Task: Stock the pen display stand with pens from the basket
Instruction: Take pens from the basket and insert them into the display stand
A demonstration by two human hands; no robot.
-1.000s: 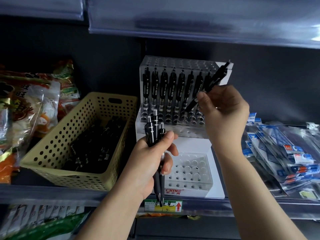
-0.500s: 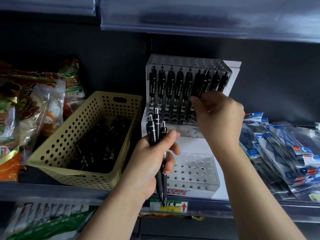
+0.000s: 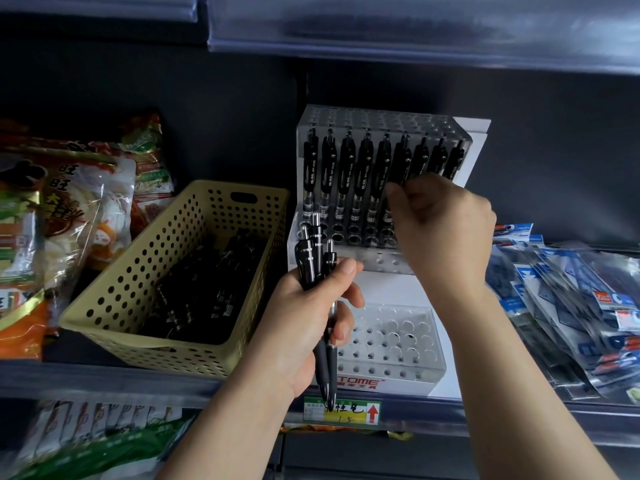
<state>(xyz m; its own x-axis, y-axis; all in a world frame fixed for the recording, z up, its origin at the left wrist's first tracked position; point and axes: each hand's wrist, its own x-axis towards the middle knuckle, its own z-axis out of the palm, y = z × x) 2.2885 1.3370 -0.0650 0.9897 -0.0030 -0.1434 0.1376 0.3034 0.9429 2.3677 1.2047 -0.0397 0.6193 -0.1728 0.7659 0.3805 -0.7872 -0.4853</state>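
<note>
Shop shelf [image 3: 104,379]; left hand [image 3: 301,323] upright around pens [image 3: 308,258].

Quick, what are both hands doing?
Left hand: holding a bunch of black pens.
Right hand: curled at the row of pens in the display stand; grip cannot be told.

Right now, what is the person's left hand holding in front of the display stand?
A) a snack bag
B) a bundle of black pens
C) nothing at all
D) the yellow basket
B: the left hand grips several black pens upright, their clip ends pointing up, in front of the display stand.
</note>
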